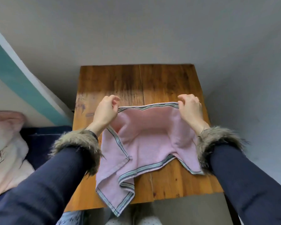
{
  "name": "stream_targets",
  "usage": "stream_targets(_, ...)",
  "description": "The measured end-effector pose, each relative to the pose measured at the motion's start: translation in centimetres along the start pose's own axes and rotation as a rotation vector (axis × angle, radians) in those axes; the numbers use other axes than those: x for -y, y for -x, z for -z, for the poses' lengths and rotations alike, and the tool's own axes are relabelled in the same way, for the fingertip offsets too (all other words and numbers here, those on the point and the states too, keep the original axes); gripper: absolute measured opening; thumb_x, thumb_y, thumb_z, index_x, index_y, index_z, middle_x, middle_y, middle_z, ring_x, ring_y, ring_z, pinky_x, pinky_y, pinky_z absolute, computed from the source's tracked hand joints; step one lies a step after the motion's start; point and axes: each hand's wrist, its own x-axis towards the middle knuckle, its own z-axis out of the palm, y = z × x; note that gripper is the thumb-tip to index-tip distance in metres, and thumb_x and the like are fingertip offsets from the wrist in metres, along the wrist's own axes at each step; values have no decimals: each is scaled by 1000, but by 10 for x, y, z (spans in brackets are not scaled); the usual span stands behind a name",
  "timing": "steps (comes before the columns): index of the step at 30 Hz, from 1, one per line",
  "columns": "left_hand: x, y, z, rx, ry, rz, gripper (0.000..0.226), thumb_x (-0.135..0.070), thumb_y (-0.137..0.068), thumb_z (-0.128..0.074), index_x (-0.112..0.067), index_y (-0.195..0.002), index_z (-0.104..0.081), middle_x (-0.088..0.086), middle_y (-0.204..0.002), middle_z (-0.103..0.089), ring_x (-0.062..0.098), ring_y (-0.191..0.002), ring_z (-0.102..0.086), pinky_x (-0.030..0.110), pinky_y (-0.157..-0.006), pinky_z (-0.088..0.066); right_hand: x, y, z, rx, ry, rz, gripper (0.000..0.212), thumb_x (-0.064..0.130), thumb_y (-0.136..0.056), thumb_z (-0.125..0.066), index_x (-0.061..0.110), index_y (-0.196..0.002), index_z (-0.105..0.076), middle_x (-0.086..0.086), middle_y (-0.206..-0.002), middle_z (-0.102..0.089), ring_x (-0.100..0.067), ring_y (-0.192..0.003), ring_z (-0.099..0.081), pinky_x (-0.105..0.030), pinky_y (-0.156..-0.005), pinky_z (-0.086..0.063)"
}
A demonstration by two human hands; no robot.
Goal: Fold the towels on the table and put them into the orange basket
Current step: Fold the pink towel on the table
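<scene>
Your 2 hands hold 1 pink towel [146, 143] above the wooden worktop [169, 82]. Your left hand [106, 113] pinches the towel's far striped hem at its left corner, fingers curled around the cloth. Your right hand [190, 109] pinches the same hem at its right corner, thumb and fingers closed on the edge. The hem runs taut between both hands, slightly raised off the worktop.

Below that edge the towel sags toward you in a shallow pouch. Its near part lies rumpled on the worktop, and 1 corner with the grey-and-blue striped border hangs over the near edge of the worktop, in front of your lap. Another hemmed flap lies on the wood just beside your right wrist.

Both wrists wear shaggy fur cuffs [81, 146] over dark navy sleeves [250, 179].

Left of the worktop, a pink-and-white pillow [5, 148] rests on a dark blue surface, beside a wall with a teal stripe [23, 83]. The orange basket does not show in the head view.
</scene>
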Motion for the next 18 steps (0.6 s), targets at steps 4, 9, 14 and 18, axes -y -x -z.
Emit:
stream_targets(4, 37, 17, -27, 199, -39, 66, 26, -12, -88, -51, -14, -112, -59, 9, -107, -59, 23, -92, -58, 31, -81, -42, 3, 13, -53, 202, -2, 44, 37, 15, -93, -47, 10, -129, -52, -13, -132, -51, -32, -123, -42, -39, -103, -33)
stream_targets(9, 85, 83, -63, 408, -98, 179, 51, -26, -87, -61, -11, -132, -43, 14, -133, -45, 29, -120, -46, 39, -97, -40, 6, 45, -123, 490, 91, 148, 53, 29, -93, -49, 17, -142, -33, -8, -151, -28, -27, -139, -25, -41, -112, -24)
stream_targets(14, 100, 120, -91, 619, -329, 144, 115, -62, -73, -63, -16, -148, 11, 3, -154, 20, 23, -143, 16, 45, -117, -2, 3, 58, -158, 801, 224, 146, 81, 53, -89, -48, 35, -148, 4, -1, -155, 22, -27, -143, 18, -63, -110, 0)
stream_targets(18, 104, 123, -102, 499, -375, 128, 99, -52, -83, -57, -19, -148, 10, 6, -155, 20, 23, -143, 17, 45, -115, 2, -11, 63, -171, 780, 320, 223, 96, 65, -80, -50, 37, -145, 15, 1, -151, 33, -28, -140, 26, -71, -105, 3)
